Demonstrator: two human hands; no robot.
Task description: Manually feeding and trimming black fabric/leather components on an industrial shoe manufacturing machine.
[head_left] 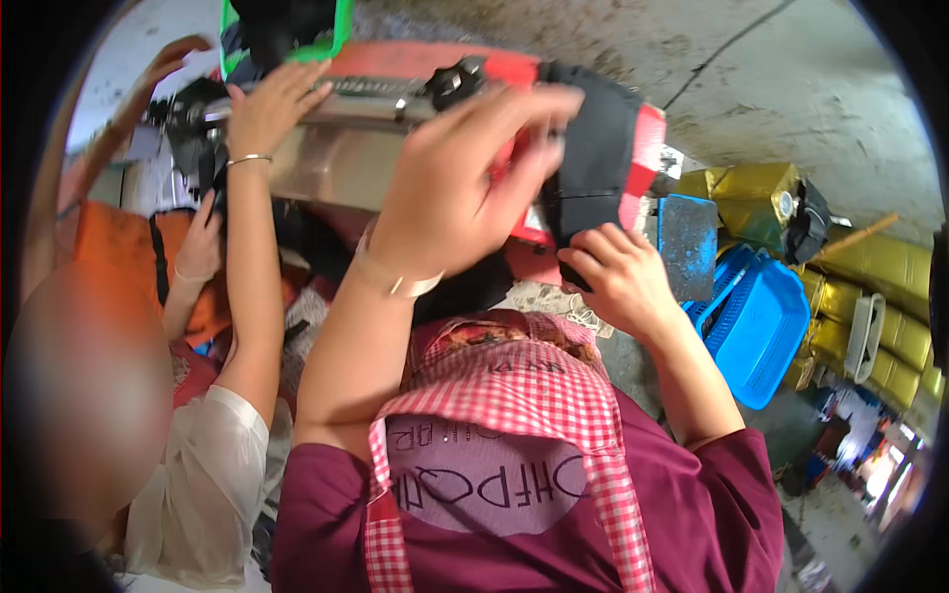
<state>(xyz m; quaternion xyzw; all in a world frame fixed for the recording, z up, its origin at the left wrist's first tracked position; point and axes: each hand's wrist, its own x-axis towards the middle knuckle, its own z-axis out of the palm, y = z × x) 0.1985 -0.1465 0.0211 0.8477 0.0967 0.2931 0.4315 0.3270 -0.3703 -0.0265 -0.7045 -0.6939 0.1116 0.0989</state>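
Maroon cloth makes up the wearer's shirt (692, 494), its grey oval print (484, 484) bearing large dark lettering. Ahead lies a long red machine with a metal plate (331, 163); a pale marking along it is too blurred to read. A red-and-white gingham apron (494, 395) carries small dark letters. Shiny gold packages (756, 198) and a blue plastic basket (756, 341) stand to the right. The black fabric piece (593, 128) drapes over the machine's right end. Blurred, the left hand (460, 183) hovers near it, thumb and fingers parted. The smaller-looking right hand (623, 277) touches its lower edge, fingers curled; whether they pinch it, I cannot tell.
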